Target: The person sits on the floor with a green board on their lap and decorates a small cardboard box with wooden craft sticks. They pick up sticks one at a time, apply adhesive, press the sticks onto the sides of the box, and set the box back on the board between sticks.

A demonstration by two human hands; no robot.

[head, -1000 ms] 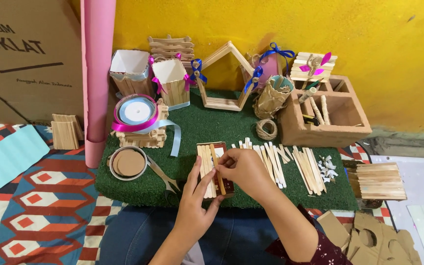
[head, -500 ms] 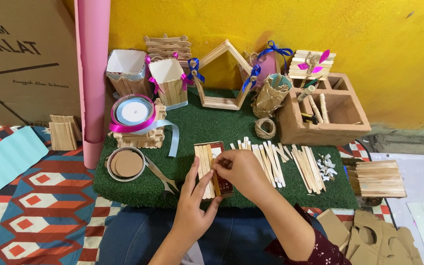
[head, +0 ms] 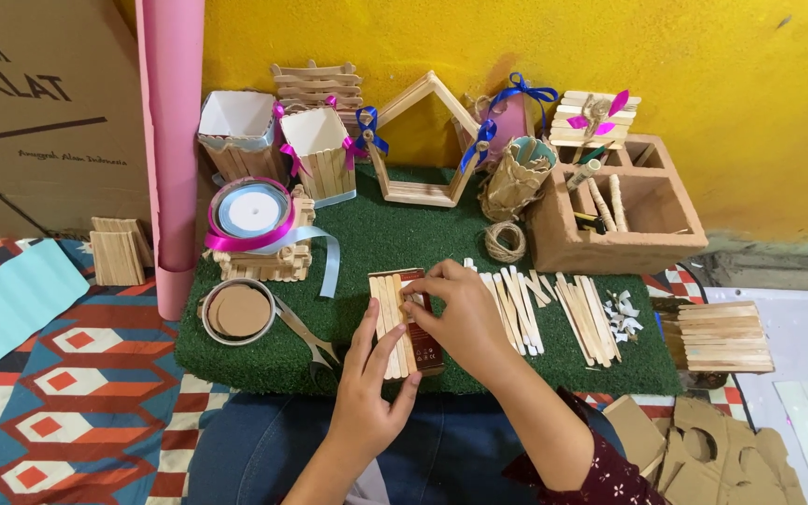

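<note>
A small dark red box (head: 424,344) lies on the green turf mat (head: 329,252) with several wooden craft sticks (head: 387,318) laid side by side along its top. My left hand (head: 371,383) steadies the sticks from the near left, fingers spread against their lower ends. From the right, my right hand (head: 455,313) presses fingertips on the sticks near the box's far end. Neither hand lifts anything; both rest on the row of sticks.
Loose craft sticks (head: 553,304) lie to the right of the box. Scissors (head: 315,341), a round tin lid (head: 237,311) and ribbon spools (head: 250,213) sit to the left. A stick house frame (head: 421,140), stick cups, a twine roll (head: 505,241) and a compartment box (head: 623,220) stand behind.
My hands have shifted slightly on the sticks, the right fingertips moving toward the far end of the row. Nothing else moved.
</note>
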